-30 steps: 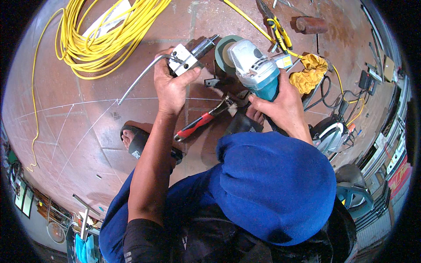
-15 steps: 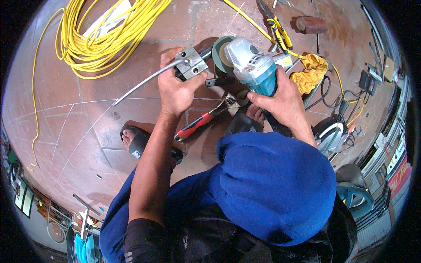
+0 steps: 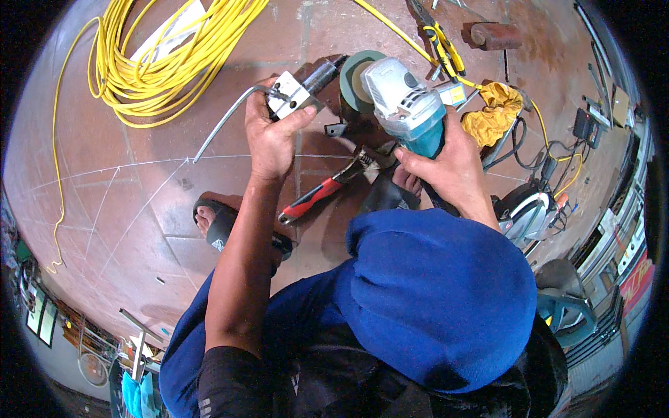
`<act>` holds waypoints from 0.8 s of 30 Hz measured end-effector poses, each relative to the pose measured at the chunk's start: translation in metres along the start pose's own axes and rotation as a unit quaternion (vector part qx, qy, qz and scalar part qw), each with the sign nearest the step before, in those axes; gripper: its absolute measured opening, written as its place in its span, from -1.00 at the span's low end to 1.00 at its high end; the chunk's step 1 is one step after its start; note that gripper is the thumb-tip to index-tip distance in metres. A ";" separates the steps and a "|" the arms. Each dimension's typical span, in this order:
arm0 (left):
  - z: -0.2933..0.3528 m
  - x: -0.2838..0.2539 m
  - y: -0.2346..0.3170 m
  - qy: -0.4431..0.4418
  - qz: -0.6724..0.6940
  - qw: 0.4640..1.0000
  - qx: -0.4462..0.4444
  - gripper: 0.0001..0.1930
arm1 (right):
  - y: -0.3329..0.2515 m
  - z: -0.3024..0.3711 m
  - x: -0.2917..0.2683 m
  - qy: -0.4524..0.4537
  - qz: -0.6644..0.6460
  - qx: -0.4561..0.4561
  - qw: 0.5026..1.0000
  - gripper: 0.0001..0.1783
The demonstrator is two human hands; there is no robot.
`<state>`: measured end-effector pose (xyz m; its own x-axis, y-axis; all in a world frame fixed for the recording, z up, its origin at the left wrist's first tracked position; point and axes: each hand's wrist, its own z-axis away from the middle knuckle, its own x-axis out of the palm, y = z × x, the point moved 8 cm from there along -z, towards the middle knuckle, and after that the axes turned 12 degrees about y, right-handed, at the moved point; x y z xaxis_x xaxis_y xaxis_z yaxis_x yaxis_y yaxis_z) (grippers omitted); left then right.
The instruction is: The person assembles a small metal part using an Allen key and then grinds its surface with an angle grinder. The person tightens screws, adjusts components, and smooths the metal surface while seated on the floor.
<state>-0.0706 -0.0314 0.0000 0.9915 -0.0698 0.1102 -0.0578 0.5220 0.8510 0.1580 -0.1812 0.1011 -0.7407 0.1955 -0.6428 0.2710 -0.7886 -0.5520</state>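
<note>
My left hand (image 3: 272,143) is closed around a metal block (image 3: 287,95) with holes in its face. A bent grey rod (image 3: 219,129) sticks out of the block to the left, and a dark round shaft (image 3: 322,76) points from its far right side. My right hand (image 3: 453,167) grips a teal and silver angle grinder (image 3: 408,97). Its green-grey disc (image 3: 354,80) faces the shaft; whether they touch I cannot tell. On the floor between my feet lies an adjustable wrench (image 3: 317,198) with a red and black handle.
A coiled yellow cable (image 3: 111,76) lies at the far left. Yellow-handled pliers (image 3: 446,50), a rusty cylinder (image 3: 495,36) and a crumpled yellow cloth (image 3: 493,115) are at the far right. Another power tool (image 3: 526,216) stands right of my knee. Blue cloth (image 3: 439,299) covers my knee.
My left hand has turned the block, drawing it slightly left, so the shaft points farther away and the rod's free end has shifted. The grinder has barely moved.
</note>
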 end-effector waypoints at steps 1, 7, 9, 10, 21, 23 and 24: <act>0.001 0.002 0.003 -0.010 -0.008 1.000 0.010 -0.39 | -0.005 -0.001 0.000 0.008 0.039 -0.026 0.999 -0.19; 0.007 0.008 0.008 -0.014 -0.022 1.000 0.004 -0.41 | -0.008 -0.005 0.009 0.000 0.094 -0.046 0.994 -0.24; 0.007 0.008 0.009 -0.016 -0.008 1.000 0.001 -0.42 | -0.007 -0.005 0.010 0.003 0.082 -0.047 0.995 -0.23; 0.006 0.007 0.008 -0.010 -0.011 1.000 -0.003 -0.43 | -0.010 -0.005 0.009 0.015 0.089 -0.069 0.994 -0.21; 0.006 0.007 -0.006 -0.012 0.105 0.990 -0.094 -0.45 | -0.005 -0.003 0.010 0.007 0.066 -0.031 0.997 -0.17; 0.007 0.009 -0.009 -0.021 0.135 0.984 -0.112 -0.44 | -0.006 -0.005 0.008 0.025 0.082 -0.072 0.994 -0.17; 0.007 0.010 -0.011 -0.021 0.150 0.981 -0.124 -0.44 | -0.006 -0.006 0.008 0.033 0.085 -0.085 0.992 -0.16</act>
<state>-0.0614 -0.0440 -0.0043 0.9281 0.0868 0.3622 -0.3112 0.7150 0.6261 0.1538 -0.1717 0.0962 -0.6354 0.1095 -0.7644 0.4930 -0.7043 -0.5107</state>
